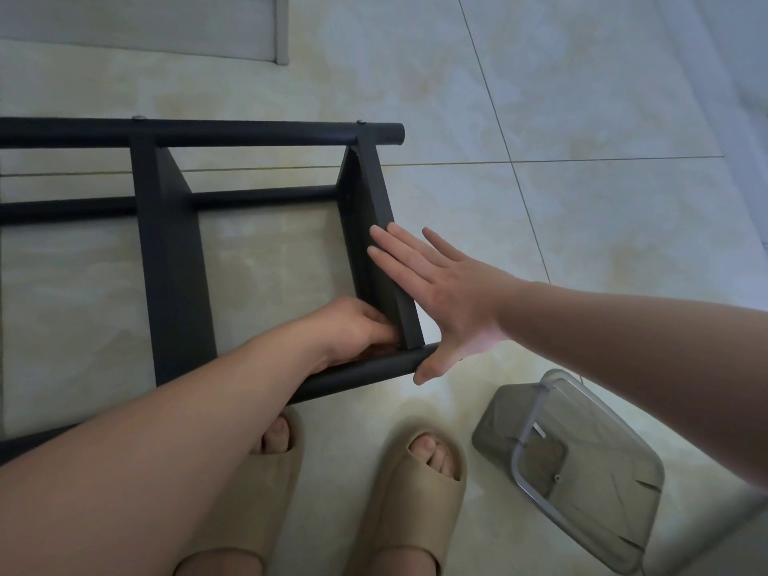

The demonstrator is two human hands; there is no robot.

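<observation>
A black metal rack frame (174, 259) stands on the tiled floor, built of round tubes and flat cross panels. My right hand (440, 293) lies flat with straight fingers against the outer face of the right-hand cross panel (384, 226); its thumb sits by the end of the near tube (365, 372). My left hand (353, 330) reaches under that panel where it meets the near tube, fingers curled at the joint. What the fingers hold is hidden.
A clear plastic container (577, 471) with small parts lies on the floor at the lower right. My feet in beige slippers (415, 492) stand just in front of the frame. A pale board (166, 27) lies at the top left.
</observation>
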